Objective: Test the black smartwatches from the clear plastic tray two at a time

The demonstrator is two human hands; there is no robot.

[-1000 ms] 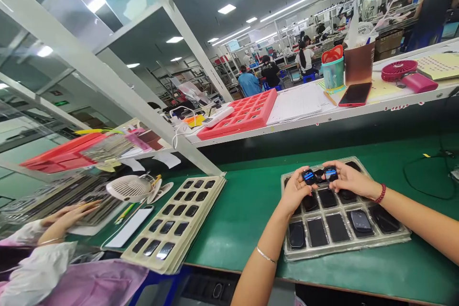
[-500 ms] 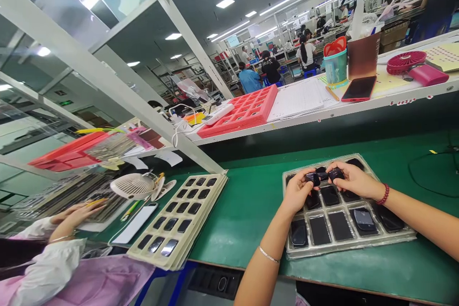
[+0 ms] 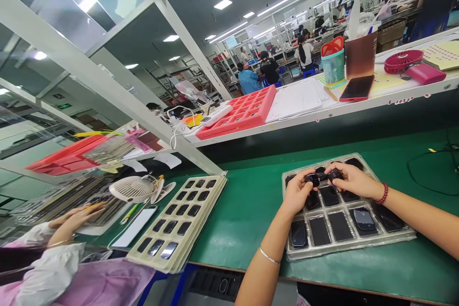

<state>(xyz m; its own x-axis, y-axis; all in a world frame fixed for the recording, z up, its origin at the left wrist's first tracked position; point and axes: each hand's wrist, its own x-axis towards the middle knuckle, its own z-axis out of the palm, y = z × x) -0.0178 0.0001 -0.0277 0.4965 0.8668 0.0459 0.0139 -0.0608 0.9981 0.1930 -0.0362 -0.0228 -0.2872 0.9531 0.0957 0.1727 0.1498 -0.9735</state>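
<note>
My left hand (image 3: 297, 192) pinches a small glossy black rounded-square piece (image 3: 312, 180), like a smartwatch face, between thumb and fingers. Close beside it, my right hand (image 3: 355, 182) grips a similar dark rounded piece (image 3: 334, 175). Whether the two pieces are joined I cannot make out. Both hands hover over a clear plastic tray (image 3: 315, 251) with square pockets. Several pockets hold flat black pieces, among them a shiny one (image 3: 363, 220) in the front row. My fingers hide part of the back rows.
To the left stands a stack of cream trays (image 3: 179, 236) with black screens. Beyond it are a white fan (image 3: 132, 188) and a co-worker's hands (image 3: 77, 217). A shelf (image 3: 287, 124) over the green bench (image 3: 247, 210) carries a red foam tray (image 3: 244, 112), papers and a phone (image 3: 357, 88).
My hands stay almost in place, and the two dark pieces have turned slightly between the fingers. The whole view has shifted very slightly.
</note>
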